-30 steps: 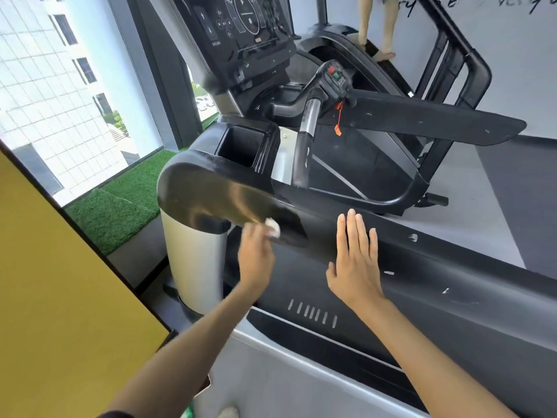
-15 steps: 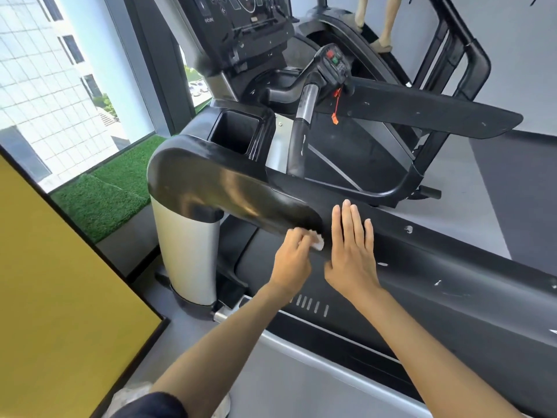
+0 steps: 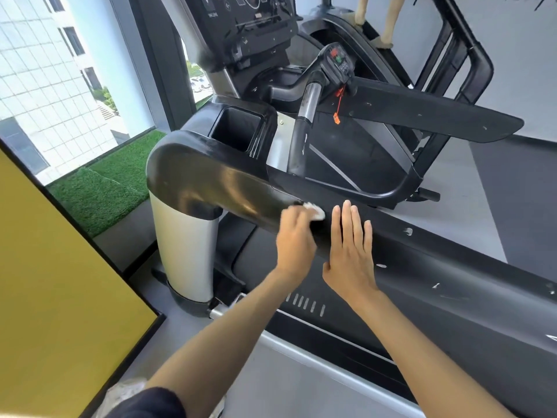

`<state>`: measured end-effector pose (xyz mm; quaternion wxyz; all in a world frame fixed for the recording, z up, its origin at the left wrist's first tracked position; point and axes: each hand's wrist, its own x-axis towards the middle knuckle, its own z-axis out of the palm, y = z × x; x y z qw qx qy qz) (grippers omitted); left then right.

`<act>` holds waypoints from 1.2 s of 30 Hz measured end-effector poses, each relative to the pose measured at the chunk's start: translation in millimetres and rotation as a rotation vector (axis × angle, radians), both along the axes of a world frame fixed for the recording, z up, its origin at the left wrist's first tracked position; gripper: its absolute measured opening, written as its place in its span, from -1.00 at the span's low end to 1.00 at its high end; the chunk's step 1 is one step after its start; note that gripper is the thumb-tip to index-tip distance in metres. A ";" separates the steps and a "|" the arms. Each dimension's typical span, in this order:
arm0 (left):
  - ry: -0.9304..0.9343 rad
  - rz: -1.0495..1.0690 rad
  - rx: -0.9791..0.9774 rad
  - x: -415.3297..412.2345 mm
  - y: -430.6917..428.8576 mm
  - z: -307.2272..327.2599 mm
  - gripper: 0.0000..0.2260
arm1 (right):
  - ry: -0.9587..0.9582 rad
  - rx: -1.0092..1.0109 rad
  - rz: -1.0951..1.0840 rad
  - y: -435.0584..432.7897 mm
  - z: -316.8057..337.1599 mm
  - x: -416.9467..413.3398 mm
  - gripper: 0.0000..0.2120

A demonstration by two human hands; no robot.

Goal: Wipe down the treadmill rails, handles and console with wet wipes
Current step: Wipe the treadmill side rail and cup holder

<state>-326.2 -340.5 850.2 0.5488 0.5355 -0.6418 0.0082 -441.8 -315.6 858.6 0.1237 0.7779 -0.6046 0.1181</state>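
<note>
Compared with one second ago, the left hand (image 3: 294, 239) is further right along the long black plastic treadmill rail (image 3: 452, 267), its grip closed on a small white wet wipe (image 3: 315, 211) just beside the flat, open right hand (image 3: 349, 245), which lies in its path.

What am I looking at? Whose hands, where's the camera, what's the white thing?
One camera, worn on a person's head, looks down at their bare hands. The black machine is a treadmill; its console is at the top. The left hand grips a white wet wipe and presses it against the near side rail. The right hand lies flat on that rail beside it, fingers straight, holding nothing. Small white specks dot the rail farther right.
</note>
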 end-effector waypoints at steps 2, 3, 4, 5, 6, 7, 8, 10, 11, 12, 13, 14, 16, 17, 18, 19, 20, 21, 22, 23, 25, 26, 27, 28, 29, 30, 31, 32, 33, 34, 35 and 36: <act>-0.098 -0.105 -0.015 -1.5 5.0 -20.5 -0.76 | -0.009 -0.002 -0.001 -1.2 -0.6 0.6 0.14; -0.173 -0.149 0.021 3.8 7.0 -33.1 -0.75 | -0.006 0.000 -0.003 -1.5 -1.1 0.6 0.13; -0.257 -0.190 0.083 12.4 8.6 -48.0 -0.74 | -0.003 -0.001 -0.005 -1.3 -1.2 0.3 0.12; -0.329 -0.221 0.160 24.9 10.1 -64.2 -0.75 | 0.000 -0.006 -0.005 -0.8 -1.3 -0.4 0.10; -0.367 -0.222 0.225 39.6 12.8 -77.1 -0.75 | 0.003 -0.010 -0.004 -0.2 -1.4 -0.9 0.09; -0.351 -0.182 0.261 54.8 15.2 -86.0 -0.73 | 0.004 -0.012 -0.001 0.7 -1.4 -1.3 0.08; -0.280 -0.111 0.271 67.5 16.6 -88.6 -0.72 | 0.004 -0.016 0.001 1.4 -1.1 -1.6 0.07; -0.028 0.087 0.291 83.8 15.3 -70.9 -0.78 | 0.008 -0.023 -0.002 1.5 -0.6 -0.5 0.07; 0.136 0.194 0.299 88.2 11.3 -56.0 -0.83 | 0.015 -0.022 -0.010 1.6 -0.5 0.7 0.08; 0.303 0.293 0.310 91.9 5.1 -41.7 -0.85 | 0.017 -0.020 -0.016 1.9 -0.6 2.1 0.08; 0.447 0.370 0.309 93.3 -3.0 -30.3 -0.87 | 0.013 -0.020 -0.020 2.3 -0.4 3.3 0.08; 0.544 0.412 0.295 92.0 -11.1 -22.7 -0.89 | 0.010 -0.022 -0.023 2.6 0.2 4.3 0.08; 0.612 0.390 0.271 78.0 -21.9 -18.4 -0.89 | 0.023 -0.024 -0.028 2.7 0.5 4.6 0.09; 0.615 0.355 0.266 65.4 -23.3 -20.7 -0.86 | 0.031 -0.025 -0.027 2.2 0.2 3.6 0.09; 0.608 0.319 0.261 49.7 -21.2 -23.7 -0.81 | 0.036 -0.029 -0.025 1.7 -0.1 2.4 0.10; 0.601 0.292 0.264 33.8 -15.3 -25.2 -0.75 | 0.041 -0.034 -0.023 1.2 -0.3 2.0 0.10; 0.587 0.267 0.276 19.8 -7.6 -27.9 -0.71 | 0.046 -0.037 -0.023 0.9 -0.5 2.0 0.10; 0.558 0.224 0.298 8.0 0.4 -33.3 -0.66 | 0.049 -0.040 -0.021 0.4 -0.6 2.4 0.10; 0.501 0.152 0.327 -0.9 6.2 -44.5 -0.64 | 0.052 -0.044 -0.020 -0.2 -0.9 2.7 0.09; 0.419 0.058 0.366 -7.9 10.9 -57.2 -0.62 | 0.057 -0.047 -0.020 -1.0 -1.7 2.7 0.09; 0.235 -0.133 0.449 -18.2 19.0 -76.7 -0.65 | 0.064 -0.047 -0.016 -1.8 -2.3 1.0 0.10; 0.171 -0.187 0.481 -21.1 21.9 -83.9 -0.67 | 0.070 -0.051 -0.011 -1.8 -2.6 -0.6 0.11; 0.146 -0.197 0.512 -21.3 22.7 -89.1 -0.68 | 0.077 -0.059 -0.002 -1.8 -2.7 -2.3 0.09; 0.203 -0.162 0.575 -16.5 22.0 -89.7 -0.69 | 0.078 -0.067 0.010 -1.6 -2.3 -3.7 0.07; 0.307 -0.095 0.631 -9.1 20.6 -87.2 -0.70 | 0.075 -0.071 0.017 -1.3 -1.6 -4.3 0.05; 0.442 0.003 0.679 3.4 14.7 -87.3 -0.72 | 0.072 -0.071 0.018 -0.6 -0.9 -4.3 0.04; 0.592 0.123 0.697 18.7 9.7 -81.5 -0.75 | 0.066 -0.068 0.016 0.0 -0.2 -3.4 0.03; 0.776 0.244 0.681 36.4 2.7 -74.2 -0.80 | 0.060 -0.064 0.014 0.3 -0.1 -2.2 0.02; 0.970 0.325 0.626 52.2 -3.3 -63.9 -0.82 | 0.056 -0.056 0.008 0.0 -0.4 -0.8 0.02; 1.126 0.368 0.568 66.2 -12.5 -55.0 -0.82 | 0.051 -0.046 0.000 -0.3 -0.4 0.7 0.03; 1.209 0.380 0.512 75.8 -20.5 -45.9 -0.84 | 0.047 -0.036 -0.008 -0.7 -0.6 2.1 0.03; 1.249 0.355 0.480 82.0 -26.8 -37.9 -0.89 | 0.046 -0.027 -0.014 -1.1 -0.9 2.8 0.04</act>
